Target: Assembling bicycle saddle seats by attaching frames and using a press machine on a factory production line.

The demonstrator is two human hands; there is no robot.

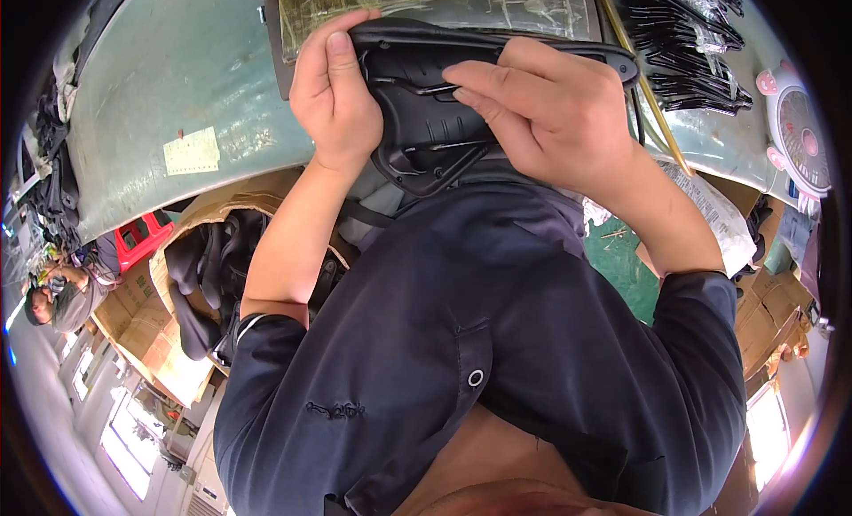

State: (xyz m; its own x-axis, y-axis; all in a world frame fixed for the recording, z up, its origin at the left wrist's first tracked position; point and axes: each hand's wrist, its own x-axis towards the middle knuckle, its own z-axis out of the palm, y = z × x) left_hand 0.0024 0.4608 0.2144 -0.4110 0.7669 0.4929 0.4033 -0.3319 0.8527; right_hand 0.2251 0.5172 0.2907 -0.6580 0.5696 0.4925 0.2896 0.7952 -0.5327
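I hold a black moulded plastic part (426,117) with ribs and thin metal wire clips in front of my chest. My left hand (333,90) grips its left end, thumb lying across the top edge. My right hand (541,112) covers its right side, with the fingertips pressing on the wire near the middle. The part's right tip pokes out past my right hand. Both forearms come up from my dark blue shirt.
A green worktable (177,90) with a pale paper label lies beyond. A cutting mat (444,6) sits at the top, a pile of black parts (692,46) top right, a small fan (803,143) at right. A cardboard box (191,223) of black parts stands lower left. Another person (58,294) sits far left.
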